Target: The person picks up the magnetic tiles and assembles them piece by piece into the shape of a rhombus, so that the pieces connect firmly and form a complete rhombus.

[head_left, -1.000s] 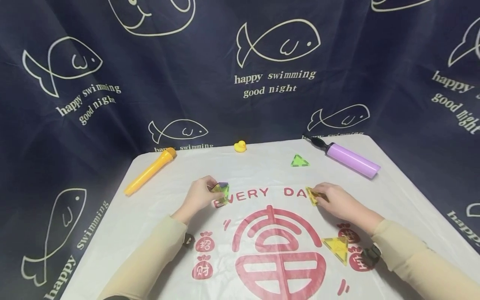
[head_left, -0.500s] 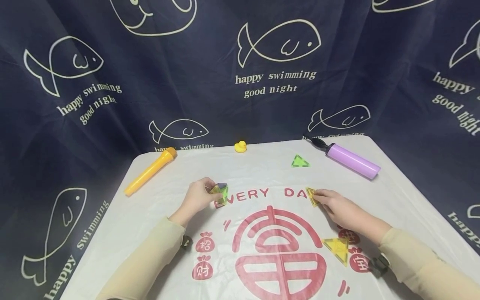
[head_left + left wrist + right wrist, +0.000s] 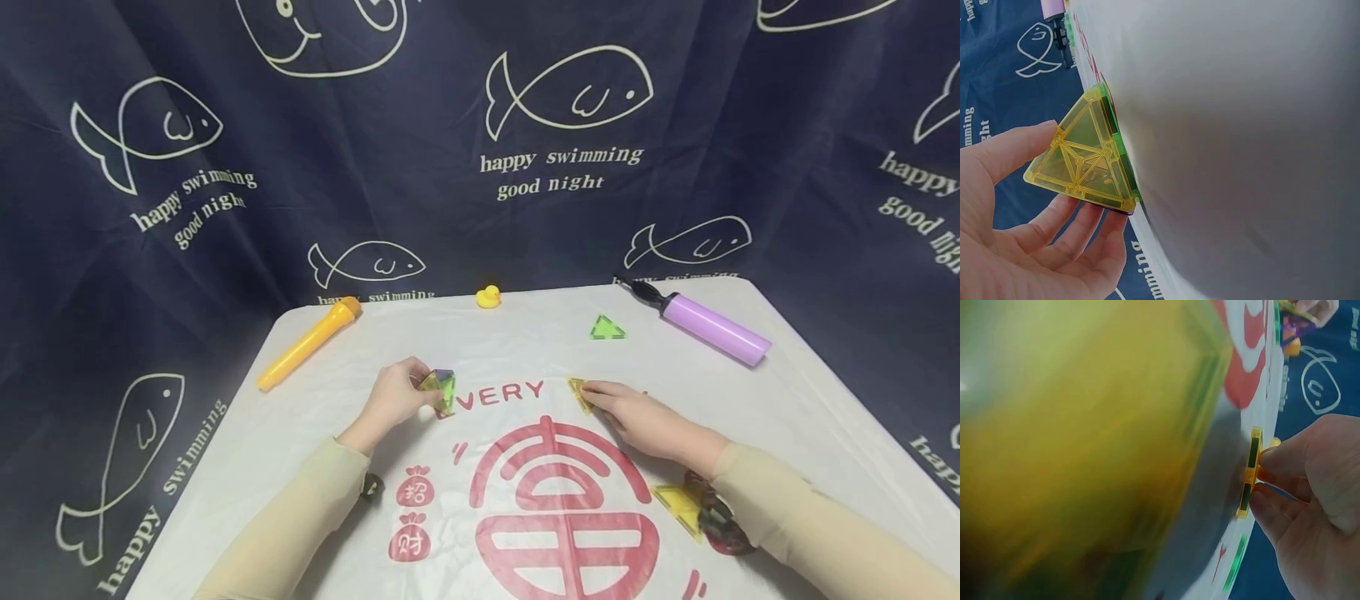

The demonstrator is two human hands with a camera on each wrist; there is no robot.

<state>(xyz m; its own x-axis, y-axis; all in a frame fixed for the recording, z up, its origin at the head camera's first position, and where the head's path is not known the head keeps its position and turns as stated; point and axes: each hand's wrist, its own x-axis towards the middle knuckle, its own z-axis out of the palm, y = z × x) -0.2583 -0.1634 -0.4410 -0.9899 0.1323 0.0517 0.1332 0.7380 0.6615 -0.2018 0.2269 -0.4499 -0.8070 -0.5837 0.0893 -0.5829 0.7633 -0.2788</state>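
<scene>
My left hand (image 3: pixel 393 393) grips a small cluster of joined triangular magnetic tiles (image 3: pixel 447 388), with yellow, green and purple faces leaning together. In the left wrist view, its yellow face (image 3: pixel 1082 156) points at the camera, thumb at one edge and fingers beneath. At the printed lettering, my right hand (image 3: pixel 637 417) pinches a single yellow triangular magnetic tile (image 3: pixel 576 392). The right wrist view shows that tile edge-on (image 3: pixel 1250 472) between thumb and fingers. Another yellow triangular tile (image 3: pixel 675 502) lies under the right forearm, partly hidden by the wrist camera.
A green triangular tile (image 3: pixel 607 327) lies farther back on the white tablecloth (image 3: pixel 420 333). Along the far side are a yellow rubber duck (image 3: pixel 488 297), an orange toy microphone (image 3: pixel 309 344) and a purple hand pump (image 3: pixel 716 327). A dark blue fish-print curtain (image 3: pixel 420 167) hangs behind.
My right hand has moved left with its yellow tile, nearer the left hand, and its wrist now covers part of the loose yellow tile. The left hand keeps its place, and the head view shifts slightly.
</scene>
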